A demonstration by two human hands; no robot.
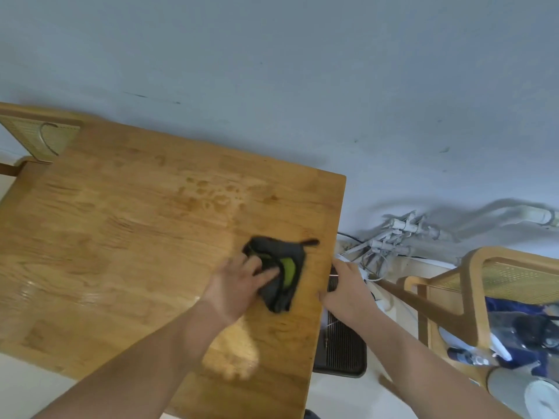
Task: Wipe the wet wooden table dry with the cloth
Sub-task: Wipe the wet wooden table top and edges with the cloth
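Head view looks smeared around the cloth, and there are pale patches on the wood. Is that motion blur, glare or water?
Head view: the left hand and the dark grey cloth with a green patch are motion-blurred; a bright glare patch lies on the brown wooden table beside the left forearm; water droplets farther back read clearly.

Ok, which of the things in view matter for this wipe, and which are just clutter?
Job: cloth under left hand; wooden table; water drops; right hand at the table's edge.
Lying about: cane chairs, black tray beside the table, wall pipes.
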